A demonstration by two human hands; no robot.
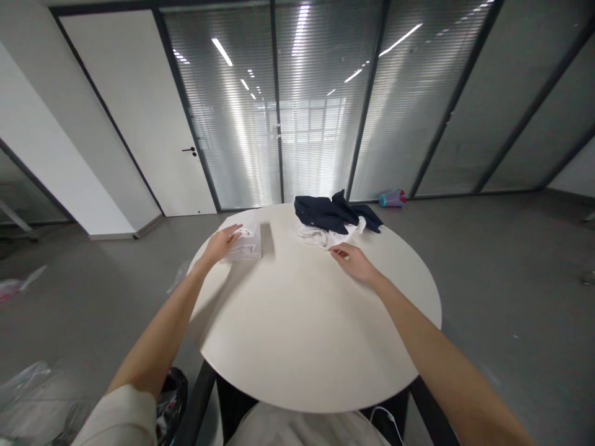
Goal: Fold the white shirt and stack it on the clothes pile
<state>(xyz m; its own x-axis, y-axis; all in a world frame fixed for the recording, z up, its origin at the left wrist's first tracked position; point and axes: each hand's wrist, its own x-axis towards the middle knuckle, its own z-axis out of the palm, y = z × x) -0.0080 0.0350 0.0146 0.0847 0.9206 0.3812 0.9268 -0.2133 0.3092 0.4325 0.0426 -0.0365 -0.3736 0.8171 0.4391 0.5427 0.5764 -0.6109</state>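
My left hand [223, 243] rests flat, fingers stretched out, on a folded white garment [248, 241] at the far left of the round white table [307, 334]. My right hand [354, 260] lies on the tabletop, fingers extended and apart, its tips just short of a crumpled white garment [320, 235]. A dark navy garment [332, 212] lies heaped on top of that white one at the table's far edge. Neither hand grips anything.
The table stands on dark legs over a grey floor. A glass wall with blinds and a white door [153, 124] are behind it. A teal and pink object [393, 198] lies on the floor by the glass. Clear plastic bags [28, 396] lie at the lower left.
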